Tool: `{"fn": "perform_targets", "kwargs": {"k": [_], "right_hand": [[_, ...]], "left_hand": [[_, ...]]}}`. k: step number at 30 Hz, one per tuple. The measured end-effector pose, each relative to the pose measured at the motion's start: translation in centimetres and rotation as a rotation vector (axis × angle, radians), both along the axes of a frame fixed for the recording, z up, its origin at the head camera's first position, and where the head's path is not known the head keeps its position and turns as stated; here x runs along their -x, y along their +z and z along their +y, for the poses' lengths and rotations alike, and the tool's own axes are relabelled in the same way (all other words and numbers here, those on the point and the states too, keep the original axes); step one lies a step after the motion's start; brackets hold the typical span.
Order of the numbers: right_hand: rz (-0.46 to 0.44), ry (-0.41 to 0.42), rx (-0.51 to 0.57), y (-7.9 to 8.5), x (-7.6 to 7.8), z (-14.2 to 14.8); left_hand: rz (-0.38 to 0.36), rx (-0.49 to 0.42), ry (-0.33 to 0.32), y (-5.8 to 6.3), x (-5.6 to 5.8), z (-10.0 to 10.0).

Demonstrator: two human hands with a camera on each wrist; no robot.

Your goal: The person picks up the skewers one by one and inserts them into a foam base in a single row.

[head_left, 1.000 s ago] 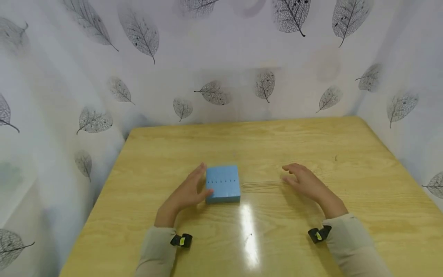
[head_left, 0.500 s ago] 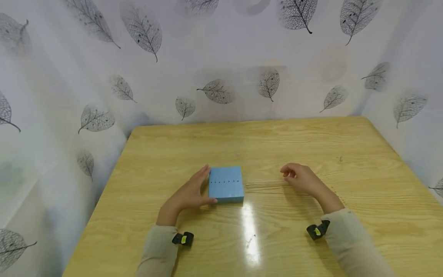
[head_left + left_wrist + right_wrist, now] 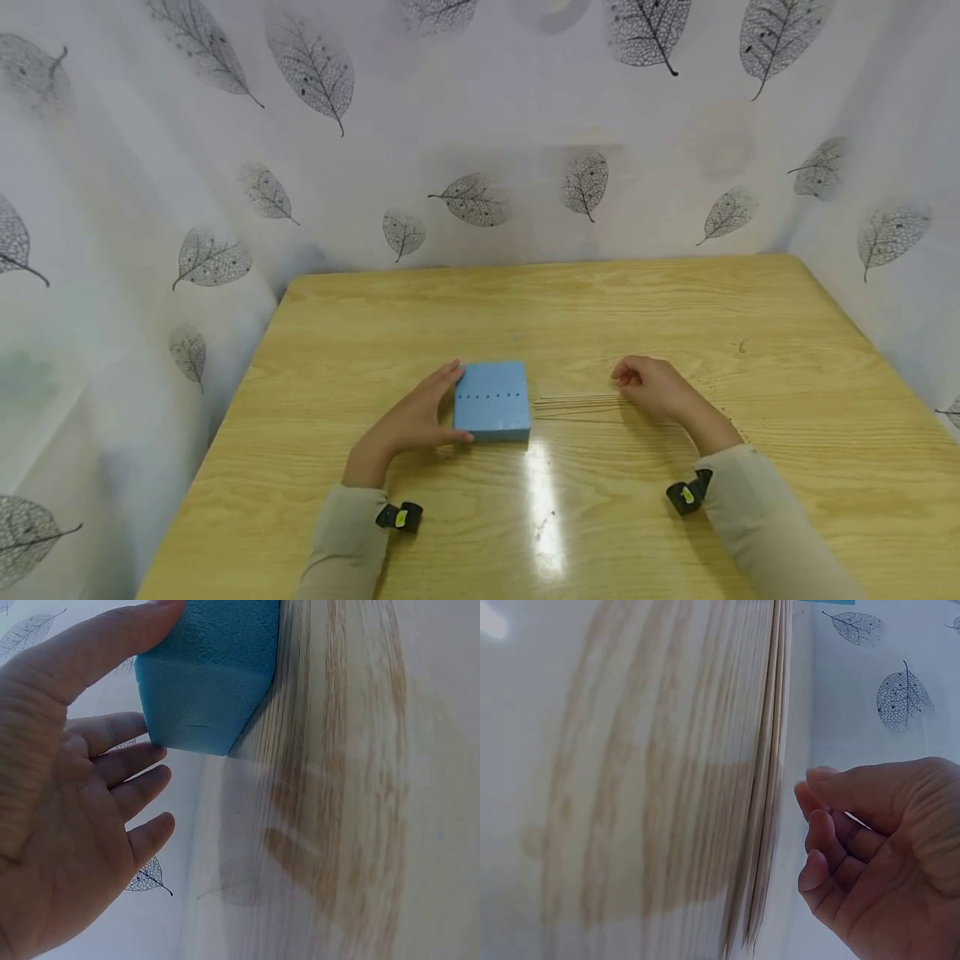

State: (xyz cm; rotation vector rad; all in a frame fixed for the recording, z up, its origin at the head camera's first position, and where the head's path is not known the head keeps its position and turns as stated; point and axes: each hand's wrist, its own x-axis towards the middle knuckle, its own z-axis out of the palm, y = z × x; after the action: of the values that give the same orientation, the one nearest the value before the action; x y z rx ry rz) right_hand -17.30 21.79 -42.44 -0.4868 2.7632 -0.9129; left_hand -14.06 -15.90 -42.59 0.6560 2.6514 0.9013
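Observation:
A blue foam block (image 3: 491,400) with a row of small dark holes across its top lies on the wooden table. My left hand (image 3: 412,417) holds it by its left end, thumb at the near side and fingers at the far side. In the left wrist view the thumb and a finger of the left hand (image 3: 82,802) touch the block (image 3: 202,697). Several thin sticks (image 3: 577,403) lie side by side to the block's right. Over their right ends is my right hand (image 3: 652,387). The right wrist view shows its thumb and index fingertips together, nothing visible between them, beside the sticks (image 3: 769,750).
The yellow wooden table (image 3: 390,317) is backed by a white curtain (image 3: 510,108) with a leaf print. Small dark specks (image 3: 742,346) dot the table at the right. Each wrist wears a black strap device (image 3: 400,517).
My right thumb and index finger have come together above the sticks. The left hand stays at the block, its thumb against the near side. The head view has shifted slightly.

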Motion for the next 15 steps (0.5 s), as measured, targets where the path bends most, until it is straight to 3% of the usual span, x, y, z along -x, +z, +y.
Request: {"fn": "perform_targets", "kwargs": {"k": [15], "right_hand": [[-0.018, 0.061, 0.002, -0.96, 0.91, -0.07]], "left_hand": [[-0.002, 0.010, 0.003, -0.07, 0.16, 0.14]]}}
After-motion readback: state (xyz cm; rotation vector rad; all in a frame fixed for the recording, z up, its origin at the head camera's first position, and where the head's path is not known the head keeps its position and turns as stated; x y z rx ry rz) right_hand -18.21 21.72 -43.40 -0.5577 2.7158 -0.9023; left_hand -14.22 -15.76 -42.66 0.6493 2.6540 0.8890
